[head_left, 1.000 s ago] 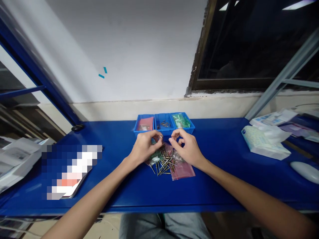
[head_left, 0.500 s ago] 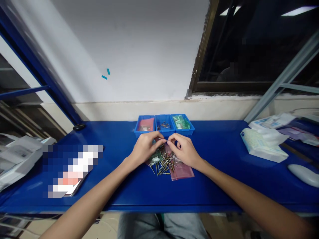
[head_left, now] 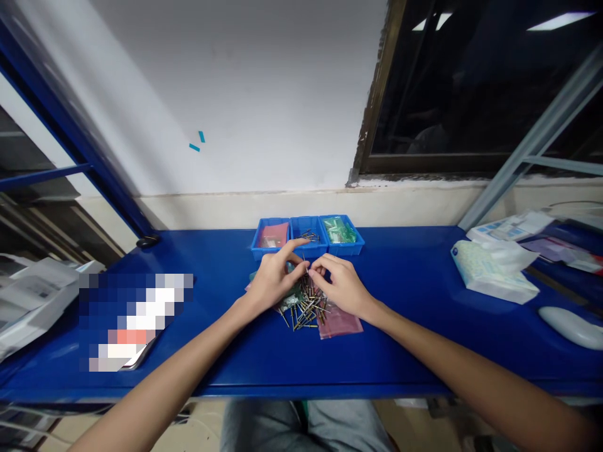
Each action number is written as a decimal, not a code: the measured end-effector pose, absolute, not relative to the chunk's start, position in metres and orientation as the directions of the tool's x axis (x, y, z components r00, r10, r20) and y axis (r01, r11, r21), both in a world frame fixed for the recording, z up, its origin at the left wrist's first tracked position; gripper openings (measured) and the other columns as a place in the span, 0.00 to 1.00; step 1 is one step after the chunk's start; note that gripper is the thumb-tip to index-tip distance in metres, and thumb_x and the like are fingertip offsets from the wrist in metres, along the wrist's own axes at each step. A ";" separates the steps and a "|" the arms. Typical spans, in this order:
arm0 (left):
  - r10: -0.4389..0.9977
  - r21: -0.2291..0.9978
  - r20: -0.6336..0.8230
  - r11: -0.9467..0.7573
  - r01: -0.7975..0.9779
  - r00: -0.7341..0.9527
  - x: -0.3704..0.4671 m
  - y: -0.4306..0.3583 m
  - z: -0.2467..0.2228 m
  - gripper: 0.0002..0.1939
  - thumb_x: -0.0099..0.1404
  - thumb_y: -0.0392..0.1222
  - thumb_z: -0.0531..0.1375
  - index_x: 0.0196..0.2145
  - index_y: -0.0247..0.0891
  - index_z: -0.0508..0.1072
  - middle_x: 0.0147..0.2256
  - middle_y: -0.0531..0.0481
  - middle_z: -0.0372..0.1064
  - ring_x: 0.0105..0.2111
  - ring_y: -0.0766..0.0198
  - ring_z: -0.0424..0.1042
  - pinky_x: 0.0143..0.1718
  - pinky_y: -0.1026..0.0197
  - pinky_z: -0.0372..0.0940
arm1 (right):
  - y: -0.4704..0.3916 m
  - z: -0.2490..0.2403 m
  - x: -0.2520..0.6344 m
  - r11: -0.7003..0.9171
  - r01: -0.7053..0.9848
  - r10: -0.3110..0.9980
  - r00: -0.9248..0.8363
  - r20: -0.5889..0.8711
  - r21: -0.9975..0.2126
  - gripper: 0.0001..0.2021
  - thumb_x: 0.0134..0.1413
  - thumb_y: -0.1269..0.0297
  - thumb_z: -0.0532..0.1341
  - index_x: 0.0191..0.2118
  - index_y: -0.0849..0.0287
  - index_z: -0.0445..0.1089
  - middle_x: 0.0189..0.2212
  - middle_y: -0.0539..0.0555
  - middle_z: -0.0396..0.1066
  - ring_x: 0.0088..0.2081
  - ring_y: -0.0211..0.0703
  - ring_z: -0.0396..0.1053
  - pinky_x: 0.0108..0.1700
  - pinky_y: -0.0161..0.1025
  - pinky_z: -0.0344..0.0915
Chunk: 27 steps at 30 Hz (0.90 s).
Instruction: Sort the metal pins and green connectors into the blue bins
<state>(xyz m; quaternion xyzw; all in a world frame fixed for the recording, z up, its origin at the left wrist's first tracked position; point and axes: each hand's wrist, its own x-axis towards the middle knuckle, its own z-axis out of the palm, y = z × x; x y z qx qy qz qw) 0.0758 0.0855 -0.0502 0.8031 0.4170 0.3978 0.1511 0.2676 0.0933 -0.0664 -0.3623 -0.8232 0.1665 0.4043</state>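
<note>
Lying on blue table [head_left: 264, 370]: metal pins [head_left: 306, 311]; white wall [head_left: 282, 94], dark window [head_left: 447, 107] behind

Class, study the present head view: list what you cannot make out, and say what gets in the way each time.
All in the head view:
- Thin piece at the fingertips: too small to identify.
- Metal pieces: uncountable; they overlap, and the left hand and right hand block part.
- Pink bag: upper part behind the right hand.
- Flat device: face masked by pixel blocks.
- White rounded object: cut off by the right edge.
</note>
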 end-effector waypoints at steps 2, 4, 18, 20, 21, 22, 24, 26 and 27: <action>0.809 0.630 0.497 -0.585 0.511 0.313 0.078 0.085 -0.047 0.14 0.69 0.41 0.58 0.52 0.39 0.72 0.33 0.52 0.78 0.24 0.70 0.70 0.27 0.66 0.64 | 0.094 -0.068 0.267 0.678 0.464 0.735 -0.429 0.524 -0.570 0.08 0.62 0.67 0.58 0.32 0.58 0.71 0.29 0.50 0.71 0.30 0.38 0.67 0.35 0.36 0.60; 0.824 0.664 0.485 -0.565 0.490 0.293 0.080 0.085 -0.045 0.10 0.68 0.42 0.59 0.43 0.37 0.77 0.33 0.50 0.78 0.28 0.66 0.74 0.28 0.65 0.65 | 0.093 -0.069 0.266 0.668 0.462 0.744 -0.431 0.510 -0.583 0.09 0.62 0.66 0.59 0.30 0.58 0.72 0.27 0.49 0.71 0.28 0.38 0.66 0.33 0.36 0.59; 0.813 0.727 0.513 -0.582 0.364 0.275 0.080 0.088 -0.054 0.18 0.63 0.36 0.61 0.50 0.37 0.64 0.34 0.51 0.73 0.32 0.67 0.73 0.30 0.65 0.66 | 0.097 -0.062 0.274 0.761 0.512 0.629 -0.435 0.644 -0.398 0.07 0.63 0.70 0.58 0.45 0.56 0.69 0.44 0.56 0.72 0.47 0.49 0.67 0.51 0.48 0.64; 0.793 0.682 0.535 -0.609 0.405 0.293 0.080 0.088 -0.054 0.19 0.62 0.34 0.61 0.51 0.37 0.63 0.34 0.51 0.71 0.32 0.67 0.72 0.29 0.66 0.65 | 0.096 -0.061 0.274 0.778 0.508 0.609 -0.462 0.645 -0.370 0.06 0.64 0.69 0.56 0.42 0.56 0.70 0.40 0.55 0.73 0.44 0.48 0.68 0.49 0.47 0.64; 0.782 0.660 0.545 -0.623 0.420 0.303 0.080 0.087 -0.053 0.19 0.63 0.34 0.60 0.51 0.38 0.63 0.35 0.51 0.71 0.32 0.67 0.71 0.29 0.66 0.65 | 0.095 -0.061 0.273 0.781 0.513 0.604 -0.475 0.640 -0.356 0.06 0.65 0.69 0.55 0.40 0.57 0.70 0.39 0.55 0.73 0.43 0.48 0.67 0.48 0.47 0.64; 0.769 0.639 0.556 -0.638 0.430 0.316 0.080 0.087 -0.053 0.19 0.63 0.34 0.60 0.51 0.38 0.64 0.35 0.51 0.71 0.33 0.67 0.71 0.30 0.66 0.65 | 0.095 -0.061 0.273 0.780 0.522 0.605 -0.486 0.631 -0.346 0.07 0.65 0.69 0.55 0.39 0.57 0.70 0.38 0.56 0.73 0.42 0.48 0.67 0.47 0.47 0.64; 0.739 0.600 0.575 -0.673 0.433 0.351 0.079 0.087 -0.053 0.19 0.65 0.33 0.59 0.52 0.38 0.63 0.36 0.50 0.71 0.34 0.66 0.72 0.32 0.65 0.66 | 0.093 -0.063 0.273 0.773 0.539 0.614 -0.499 0.611 -0.336 0.08 0.66 0.69 0.54 0.38 0.57 0.70 0.37 0.56 0.73 0.41 0.48 0.66 0.46 0.46 0.64; 0.702 0.542 0.599 -0.709 0.451 0.384 0.077 0.088 -0.053 0.18 0.66 0.34 0.58 0.54 0.38 0.63 0.38 0.48 0.71 0.36 0.65 0.72 0.35 0.63 0.68 | 0.097 -0.063 0.275 0.765 0.555 0.621 -0.503 0.601 -0.326 0.08 0.66 0.69 0.54 0.37 0.57 0.70 0.36 0.56 0.73 0.41 0.48 0.66 0.45 0.46 0.64; 0.680 0.496 0.619 -0.727 0.476 0.394 0.075 0.088 -0.052 0.18 0.67 0.34 0.58 0.54 0.38 0.63 0.40 0.47 0.71 0.38 0.64 0.72 0.37 0.61 0.69 | 0.101 -0.062 0.276 0.763 0.565 0.620 -0.500 0.605 -0.314 0.08 0.66 0.69 0.54 0.37 0.57 0.70 0.36 0.56 0.73 0.41 0.48 0.67 0.46 0.46 0.64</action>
